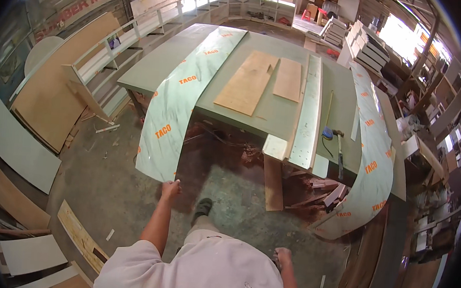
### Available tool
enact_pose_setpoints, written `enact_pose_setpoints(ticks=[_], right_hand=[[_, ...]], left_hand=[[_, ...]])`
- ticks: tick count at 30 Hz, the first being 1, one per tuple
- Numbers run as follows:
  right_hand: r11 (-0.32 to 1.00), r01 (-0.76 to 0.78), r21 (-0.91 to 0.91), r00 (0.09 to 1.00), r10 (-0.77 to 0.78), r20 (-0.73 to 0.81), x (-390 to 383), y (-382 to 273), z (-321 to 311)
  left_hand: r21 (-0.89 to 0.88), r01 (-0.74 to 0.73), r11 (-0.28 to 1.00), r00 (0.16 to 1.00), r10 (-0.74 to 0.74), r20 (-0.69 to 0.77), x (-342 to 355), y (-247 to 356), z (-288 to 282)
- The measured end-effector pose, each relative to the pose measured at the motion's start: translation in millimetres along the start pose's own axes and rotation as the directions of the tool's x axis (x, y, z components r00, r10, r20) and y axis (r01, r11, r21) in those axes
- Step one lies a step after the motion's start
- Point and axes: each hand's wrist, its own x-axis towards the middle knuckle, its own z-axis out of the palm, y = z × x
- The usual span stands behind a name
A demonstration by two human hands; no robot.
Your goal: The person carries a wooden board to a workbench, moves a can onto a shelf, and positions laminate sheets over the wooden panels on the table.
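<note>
My left hand (170, 189) is closed on the near corner of a long laminate strip (172, 109). This strip is pale and marble-patterned, with orange print. Its far part lies on a large greenish table (281, 45), while the near part hangs over the table's front edge toward me. Low at my right side hangs my right hand (283, 256), away from the table; its fingers look loosely apart and nothing shows in them. A second strip of the same laminate (370, 149) lies along the table's right side, its near end curling down.
On the table lie two wooden boards (249, 83) (288, 79), a long metal channel (307, 112), a hammer (340, 152) and a blue tape measure (327, 132). Offcuts (336, 195) sit under the table. Large panels (56, 87) lean at left; a narrow board (80, 235) lies on the floor.
</note>
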Motion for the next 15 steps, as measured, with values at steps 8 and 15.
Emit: enact_pose_setpoints(ticks=[8,15], right_hand=[[0.951,0.303,-0.066,0.938,-0.285,0.195,-11.5,-242.7,152.6],[0.947,0.259,0.19,0.898,-0.309,0.312,2.4,-446.5,371.5]], left_hand=[[0.217,-0.251,0.943,0.935,0.294,-0.196,170.0,122.4,-86.2],[0.515,-0.388,0.765,0.823,0.538,-0.18,352.3,256.2,-125.5]])
